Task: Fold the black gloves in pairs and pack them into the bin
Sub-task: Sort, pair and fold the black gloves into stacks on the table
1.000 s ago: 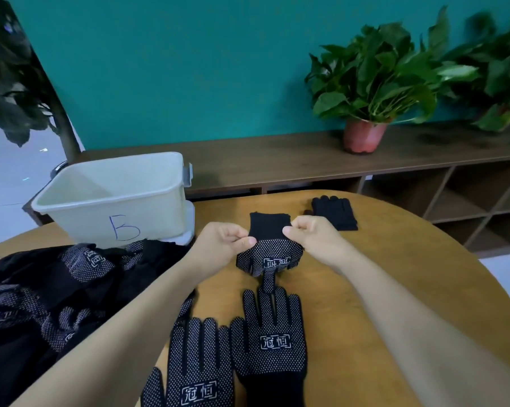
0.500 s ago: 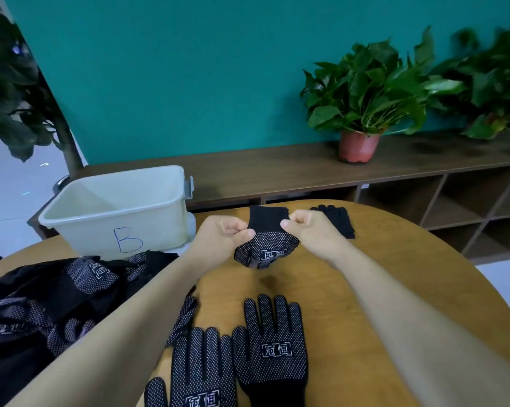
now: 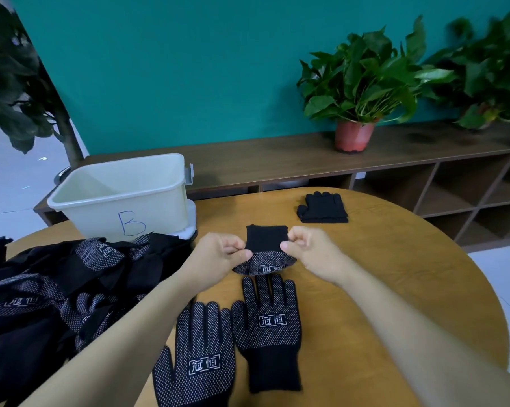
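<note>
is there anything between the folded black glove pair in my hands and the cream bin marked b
Nothing visible does. The left hand and right hand pinch the folded black dotted glove pair just right of the open cream plastic bin; the heap of loose black gloves lies nearer, off that path.

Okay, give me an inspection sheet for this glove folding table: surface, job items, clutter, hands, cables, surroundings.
Surface: round wooden table, bare at right.
Job's things: folded black dotted fabric glove bundle held mid-table; two flat black dotted gloves in front; heap of black gloves at left; cream plastic bin marked B, no gloves visible inside; plain black folded glove bundle far side.
Clutter: nothing seen.
Hands: left hand and right hand pinch the dotted bundle's sides.
Cables: nothing seen.
Surroundings: teal wall; dark wooden shelf unit; green potted plant.
</note>
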Available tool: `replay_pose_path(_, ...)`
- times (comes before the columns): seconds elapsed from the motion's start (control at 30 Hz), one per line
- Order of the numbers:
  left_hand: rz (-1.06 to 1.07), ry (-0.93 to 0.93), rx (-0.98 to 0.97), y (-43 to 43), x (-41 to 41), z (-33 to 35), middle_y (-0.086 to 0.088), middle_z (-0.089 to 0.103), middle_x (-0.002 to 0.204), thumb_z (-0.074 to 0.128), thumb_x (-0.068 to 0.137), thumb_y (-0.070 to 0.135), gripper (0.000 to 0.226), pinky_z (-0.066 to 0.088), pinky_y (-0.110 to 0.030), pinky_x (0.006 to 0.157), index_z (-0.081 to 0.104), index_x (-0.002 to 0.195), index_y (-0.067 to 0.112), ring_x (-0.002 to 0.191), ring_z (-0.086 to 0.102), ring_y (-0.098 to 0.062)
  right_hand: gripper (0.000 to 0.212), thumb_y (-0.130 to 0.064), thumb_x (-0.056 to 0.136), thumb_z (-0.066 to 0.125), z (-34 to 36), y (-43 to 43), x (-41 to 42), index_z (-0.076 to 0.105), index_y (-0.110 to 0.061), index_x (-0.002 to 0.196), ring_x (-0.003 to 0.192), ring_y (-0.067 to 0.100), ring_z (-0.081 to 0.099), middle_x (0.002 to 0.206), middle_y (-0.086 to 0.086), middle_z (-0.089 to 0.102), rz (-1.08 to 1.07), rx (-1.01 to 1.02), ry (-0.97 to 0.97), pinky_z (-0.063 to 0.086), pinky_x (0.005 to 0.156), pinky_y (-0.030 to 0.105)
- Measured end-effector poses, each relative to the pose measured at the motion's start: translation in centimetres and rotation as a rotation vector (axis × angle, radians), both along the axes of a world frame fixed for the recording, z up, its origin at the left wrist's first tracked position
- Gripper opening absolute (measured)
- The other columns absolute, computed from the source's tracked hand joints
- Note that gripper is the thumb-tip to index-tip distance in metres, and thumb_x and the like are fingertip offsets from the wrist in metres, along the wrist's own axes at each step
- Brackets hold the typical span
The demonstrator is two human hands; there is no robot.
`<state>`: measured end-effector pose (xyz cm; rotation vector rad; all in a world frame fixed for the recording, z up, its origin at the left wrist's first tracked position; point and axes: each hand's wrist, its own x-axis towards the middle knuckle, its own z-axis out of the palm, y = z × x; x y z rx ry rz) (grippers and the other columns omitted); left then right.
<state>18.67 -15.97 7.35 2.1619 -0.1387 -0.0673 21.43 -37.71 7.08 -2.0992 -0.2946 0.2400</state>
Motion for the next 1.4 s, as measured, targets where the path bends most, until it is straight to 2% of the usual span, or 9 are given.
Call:
replay_pose_path(0.13, -0.040, 0.051, 0.118, 0.1, -3.9, -3.1, 0.012, 0.065, 0.063, 0.069, 0.093, 0.026, 0.025, 0.042, -0.018, 0.059, 0.062, 0.068, 0.023, 0.048, 0.050, 0.005, 0.025, -0.024, 0.097, 0.061, -3.3, -0.5, -4.2, 0.049, -0.022, 0.074, 0.052, 0.004, 0.044, 0.065, -0.008, 0.054, 0.019, -0.086, 0.008, 0.037, 0.061, 0.029)
replay_pose_path(0.27, -0.045, -0.087, 0.300, 0.4, -7.2, -7.6, 0.029, 0.066, 0.081, 0.069, 0.092, 0.034, 0.005, 0.043, -0.013, 0.074, 0.072, 0.091, 0.037, 0.076, 0.058, 0.012, 0.008, -0.034, 0.090, 0.065, -6.5, -0.5, -7.7, 0.061, -0.029, 0.085, 0.086, 0.012, 0.059, 0.086, -0.012, 0.065, 0.023, -0.280, -0.120, 0.050, 0.081, 0.038)
replay_pose_path(0.37, -0.078, -0.321, 0.443, 0.7, -8.4, -10.4, 0.032, 0.066, 0.098, 0.071, 0.080, 0.031, 0.022, 0.030, -0.021, 0.092, 0.073, 0.101, 0.038, 0.098, 0.050, 0.014, 0.016, -0.031, 0.095, 0.062, -6.6, -0.3, -9.4, 0.068, -0.036, 0.108, 0.108, 0.005, 0.052, 0.110, -0.018, 0.061, 0.054, -0.402, -0.233, 0.030, 0.092, 0.018)
replay_pose_path(0.5, -0.092, -0.504, 0.498, 0.8, -8.6, -11.0, 0.026, 0.069, 0.098, 0.075, 0.067, 0.028, 0.024, 0.026, -0.028, 0.089, 0.073, 0.088, 0.037, 0.101, 0.051, 0.009, 0.026, -0.021, 0.096, 0.059, -6.5, -0.3, -10.0, 0.067, -0.030, 0.120, 0.118, -0.004, 0.047, 0.119, -0.019, 0.060, 0.068, -0.462, -0.392, 0.012, 0.098, 0.013)
replay_pose_path(0.6, -0.116, -0.625, 0.553, 0.8, -8.8, -10.9, 0.026, 0.069, 0.095, 0.063, 0.074, 0.028, 0.015, 0.028, -0.030, 0.088, 0.073, 0.083, 0.035, 0.098, 0.056, 0.004, 0.028, -0.011, 0.084, 0.069, -7.2, -0.4, -10.4, 0.072, -0.029, 0.106, 0.109, 0.000, 0.054, 0.105, -0.018, 0.068, 0.103, -0.482, -0.500, 0.032, 0.101, 0.025)
replay_pose_path(0.73, -0.164, -0.658, 0.620, 0.8, -9.5, -11.8, 0.026, 0.068, 0.090, 0.056, 0.077, 0.029, 0.016, 0.029, -0.031, 0.091, 0.071, 0.080, 0.035, 0.093, 0.059, 0.000, 0.041, -0.017, 0.052, 0.092, -9.1, -0.9, -11.2, 0.073, -0.036, 0.082, 0.088, -0.003, 0.061, 0.089, -0.024, 0.069, 0.156, -0.576, -0.572, 0.054, 0.075, 0.025)
replay_pose_path(0.87, -0.134, -0.655, 0.621, 0.6, -9.4, -12.0, 0.025, 0.067, 0.090, 0.056, 0.078, 0.027, 0.017, 0.030, -0.033, 0.093, 0.070, 0.081, 0.035, 0.093, 0.060, -0.001, 0.042, -0.014, 0.045, 0.091, -9.8, -1.0, -11.2, 0.073, -0.030, 0.079, 0.089, 0.004, 0.063, 0.090, -0.019, 0.071, 0.179, -0.590, -0.698, 0.052, 0.070, 0.021)
replay_pose_path(1.03, -0.135, -0.639, 0.604, 0.5, -9.6, -12.1, 0.025, 0.066, 0.092, 0.054, 0.079, 0.025, 0.019, 0.031, -0.035, 0.093, 0.070, 0.082, 0.036, 0.096, 0.060, -0.001, 0.032, -0.014, 0.053, 0.086, -10.5, -1.4, -11.7, 0.072, -0.022, 0.081, 0.097, 0.013, 0.062, 0.099, -0.009, 0.072, 0.193, -0.591, -0.853, 0.038, 0.084, 0.024)
replay_pose_path(1.4, -0.131, -0.597, 0.627, 0.0, -9.3, -12.3, 0.027, 0.065, 0.100, 0.051, 0.077, 0.027, 0.023, 0.027, -0.035, 0.092, 0.071, 0.084, 0.038, 0.105, 0.053, 0.002, 0.027, -0.013, 0.054, 0.081, -11.4, -1.5, -12.2, 0.069, -0.018, 0.077, 0.098, 0.018, 0.060, 0.097, -0.003, 0.072, 0.184, -0.672, -1.036, 0.038, 0.086, 0.029)
